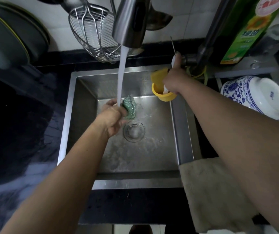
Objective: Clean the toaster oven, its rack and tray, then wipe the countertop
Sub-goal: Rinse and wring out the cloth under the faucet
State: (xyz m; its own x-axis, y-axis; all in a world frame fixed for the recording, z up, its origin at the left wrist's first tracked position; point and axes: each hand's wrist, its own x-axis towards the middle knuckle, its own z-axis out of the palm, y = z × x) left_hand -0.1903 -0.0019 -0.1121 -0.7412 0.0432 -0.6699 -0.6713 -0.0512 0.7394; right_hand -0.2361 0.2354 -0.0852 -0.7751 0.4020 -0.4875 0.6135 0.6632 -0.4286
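Note:
Over the steel sink my left hand grips a green scrubbing pad under the stream of water that runs from the faucet head. My right hand is at the sink's back right corner, fingers curled round a white-handled tool with a thin metal shaft, which stands in a yellow holder. The toaster oven, its rack and its tray are out of view.
A wire strainer hangs at the back wall. Dark pans lean at the left over the black countertop. A blue-and-white bowl lies upside down at the right, a green oil bottle behind it. A beige cloth drapes over the sink's front right.

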